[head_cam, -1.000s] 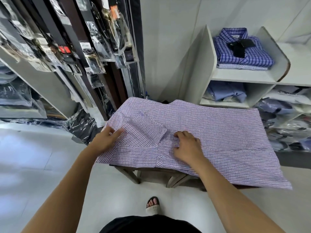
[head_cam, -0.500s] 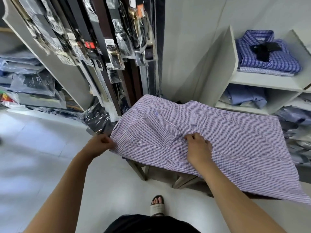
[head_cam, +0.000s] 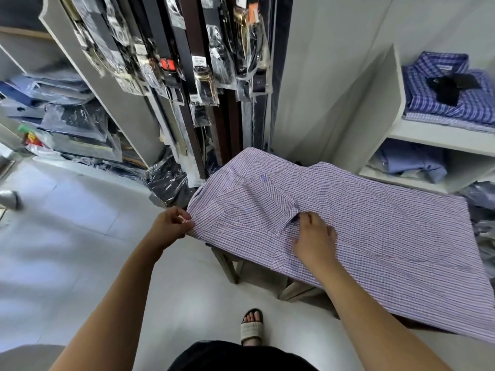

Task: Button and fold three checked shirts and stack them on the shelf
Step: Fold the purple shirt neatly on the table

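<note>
A purple checked shirt (head_cam: 375,226) lies spread flat over a small wooden table (head_cam: 230,263), its sleeve folded across the body. My left hand (head_cam: 171,226) pinches the shirt's left edge at the corner. My right hand (head_cam: 313,236) rests on the fabric with curled fingers at the end of the folded sleeve; whether it grips the cloth is unclear. On the white shelf (head_cam: 439,135) at the right sit two folded blue checked shirts (head_cam: 450,103), with a black item on top.
Hanging belts in plastic sleeves (head_cam: 203,70) fill a rack behind the table. Bagged garments (head_cam: 67,124) pile on shelves at the left. A folded light-blue shirt (head_cam: 412,162) lies on the lower shelf. My sandalled foot (head_cam: 251,328) stands on the tiled floor.
My left hand slid off the top of the shirt to its left edge and now pinches it. My right hand stayed at the sleeve end. The view has turned left.
</note>
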